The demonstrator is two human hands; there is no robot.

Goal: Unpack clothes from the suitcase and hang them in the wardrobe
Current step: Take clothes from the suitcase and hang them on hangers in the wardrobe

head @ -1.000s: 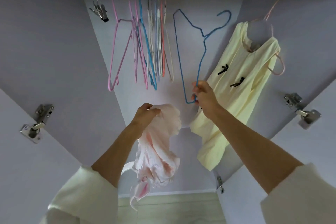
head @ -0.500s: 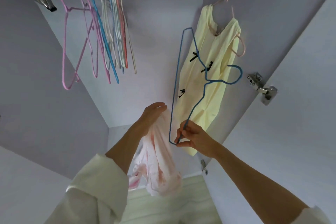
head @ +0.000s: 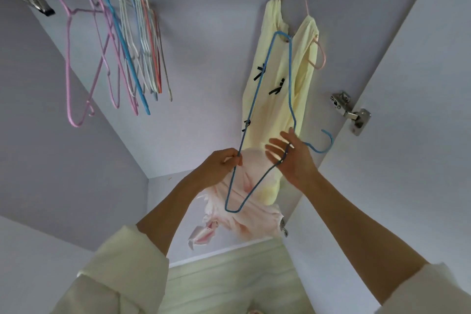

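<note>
A blue wire hanger [head: 289, 79] is held upright in front of me inside the wardrobe, its hook pointing right. My left hand [head: 220, 166] pinches its long bar and also grips a pale pink garment [head: 252, 214] that hangs bunched below and behind the hanger's lower corner. My right hand [head: 290, 158] has its fingers spread and straight, touching the hanger near its neck. Behind them a yellow dress [head: 276, 109] with small black bows hangs from a pink hanger [head: 321, 58].
Several empty pink, blue and white hangers [head: 132, 33] hang from the rail at upper left, beside a metal clip [head: 33, 0]. The open right door [head: 420, 135] carries a steel hinge [head: 350, 112]. Pale wooden floor [head: 229, 275] shows below.
The blue hanger came off the rail and down in front of the yellow dress. My left hand now pinches its bar, and my right hand has loosened from a grip to spread fingers.
</note>
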